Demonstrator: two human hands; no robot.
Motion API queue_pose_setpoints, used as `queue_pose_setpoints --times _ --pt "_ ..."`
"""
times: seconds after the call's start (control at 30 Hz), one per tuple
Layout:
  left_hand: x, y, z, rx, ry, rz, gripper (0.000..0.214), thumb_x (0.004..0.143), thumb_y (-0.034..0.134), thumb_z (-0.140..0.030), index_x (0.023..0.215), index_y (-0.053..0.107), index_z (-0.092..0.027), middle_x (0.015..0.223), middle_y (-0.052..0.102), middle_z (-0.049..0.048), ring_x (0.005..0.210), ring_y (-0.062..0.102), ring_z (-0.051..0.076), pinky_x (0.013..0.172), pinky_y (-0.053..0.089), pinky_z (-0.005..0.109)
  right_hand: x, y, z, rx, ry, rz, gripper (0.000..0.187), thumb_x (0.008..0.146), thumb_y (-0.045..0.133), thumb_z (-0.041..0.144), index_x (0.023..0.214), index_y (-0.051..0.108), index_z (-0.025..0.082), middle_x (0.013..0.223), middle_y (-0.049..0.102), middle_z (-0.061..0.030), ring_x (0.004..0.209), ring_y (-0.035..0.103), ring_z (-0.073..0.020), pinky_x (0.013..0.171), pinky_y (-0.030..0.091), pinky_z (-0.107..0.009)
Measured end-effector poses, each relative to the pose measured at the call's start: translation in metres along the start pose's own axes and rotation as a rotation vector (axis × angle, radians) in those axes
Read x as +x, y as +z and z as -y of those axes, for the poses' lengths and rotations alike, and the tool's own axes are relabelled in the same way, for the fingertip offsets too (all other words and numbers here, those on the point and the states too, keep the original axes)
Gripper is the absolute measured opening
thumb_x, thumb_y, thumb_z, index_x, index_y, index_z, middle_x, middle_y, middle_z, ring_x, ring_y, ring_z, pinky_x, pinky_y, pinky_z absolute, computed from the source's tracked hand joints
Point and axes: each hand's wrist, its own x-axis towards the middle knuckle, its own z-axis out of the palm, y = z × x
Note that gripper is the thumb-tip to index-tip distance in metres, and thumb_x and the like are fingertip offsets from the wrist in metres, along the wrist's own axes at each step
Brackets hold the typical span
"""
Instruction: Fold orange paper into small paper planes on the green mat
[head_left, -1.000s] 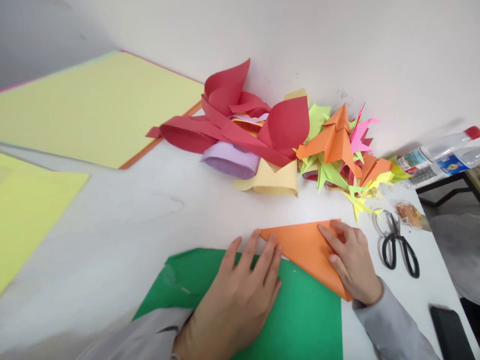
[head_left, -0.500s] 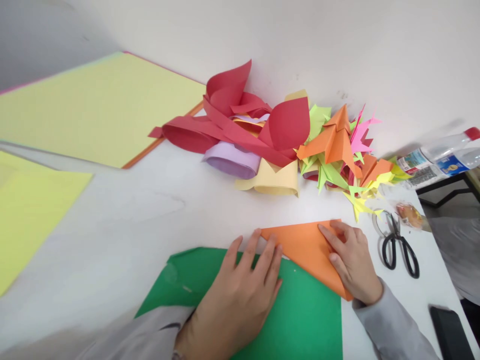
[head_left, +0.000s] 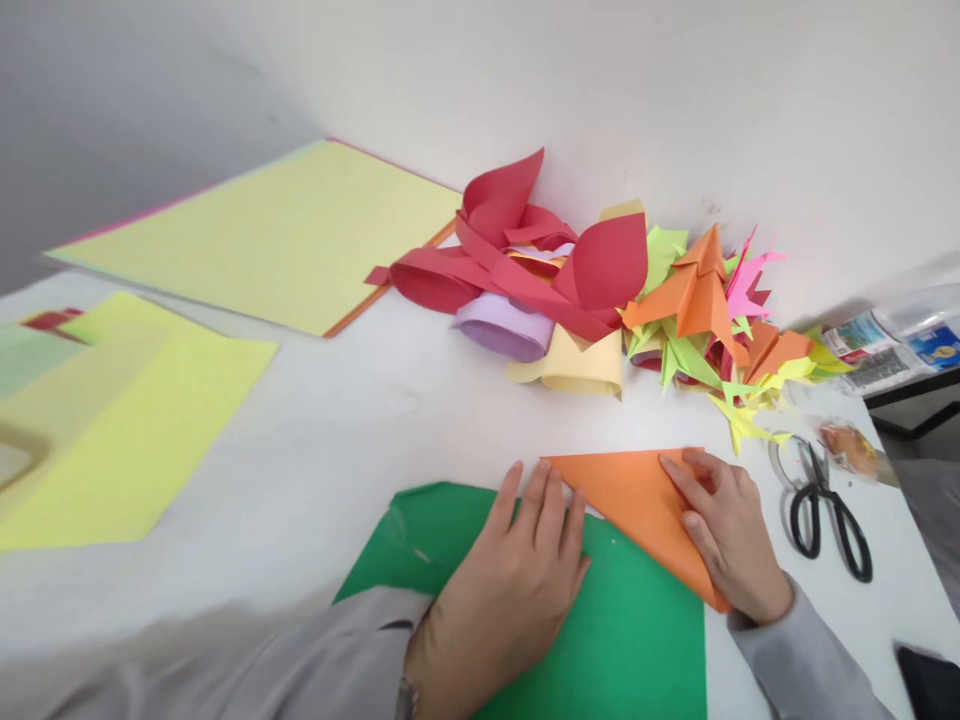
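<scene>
A folded orange sheet of paper (head_left: 634,490), roughly a triangle, lies on the table and partly over a green sheet (head_left: 630,630). My left hand (head_left: 517,570) is laid flat across the green sheet, fingers stretched, with fingertips at the orange paper's left point. On the orange paper's right side is my right hand (head_left: 731,530). Its index finger and thumb press on top, and the other fingers curl at the right edge, holding the paper there. The underside of the fold is hidden.
Black-handled scissors (head_left: 829,510) and a clear tape roll (head_left: 787,460) lie to the right. Behind are curled red paper shapes (head_left: 607,265) and a pile of folded paper pieces (head_left: 701,285). Yellow sheets (head_left: 187,400) lie left; a black object (head_left: 926,680) sits at the lower right.
The view has swung left, so everything appears further right and more of the yellow sheets shows. My left fingers have drawn slightly closer together; my right hand keeps its place on the orange paper.
</scene>
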Motion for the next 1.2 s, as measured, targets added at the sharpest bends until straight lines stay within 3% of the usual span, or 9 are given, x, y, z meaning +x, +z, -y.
queue_pose_setpoints --times 0.5,0.83,1.0,1.2 --pt "0.002 -0.0044 0.0009 -0.02 -0.023 0.115 0.045 0.091 0.04 -0.041 0.118 0.063 -0.013 0.112 0.064 0.0171 0.115 0.052 0.04 0.099 0.03 0.064 -0.0007 0.0004 -0.0026 0.004 -0.007 -0.001 0.048 0.096 0.029 0.043 0.141 0.041 0.031 0.127 0.046 -0.0108 0.097 0.047 -0.0267 0.084 0.039 -0.045" --pt "0.0024 -0.0073 -0.0011 -0.002 -0.066 0.085 0.046 0.089 0.045 -0.044 0.118 0.064 -0.015 0.112 0.064 0.0162 0.111 0.053 0.043 0.1 0.024 0.068 -0.0002 0.0006 -0.0025 0.029 -0.003 -0.003 0.047 0.096 0.029 0.042 0.14 0.042 0.03 0.127 0.046 -0.0107 0.097 0.046 -0.0262 0.084 0.039 -0.046" --pt "0.0025 -0.0038 -0.0001 0.014 -0.008 0.038 0.045 0.09 0.045 -0.041 0.117 0.065 -0.011 0.111 0.065 0.0176 0.114 0.052 0.038 0.106 0.018 0.063 0.0009 0.0006 -0.0018 0.028 -0.002 -0.012 0.048 0.096 0.029 0.044 0.141 0.041 0.032 0.126 0.048 -0.0109 0.098 0.047 -0.0269 0.085 0.039 -0.046" --pt "0.0035 -0.003 0.0026 -0.003 0.005 0.066 0.047 0.089 0.044 -0.041 0.118 0.064 -0.01 0.11 0.065 0.0176 0.112 0.053 0.038 0.103 0.025 0.058 0.0011 0.0001 -0.0008 0.014 0.006 0.0 0.048 0.096 0.028 0.043 0.139 0.044 0.03 0.125 0.048 -0.0112 0.097 0.046 -0.0266 0.084 0.039 -0.045"
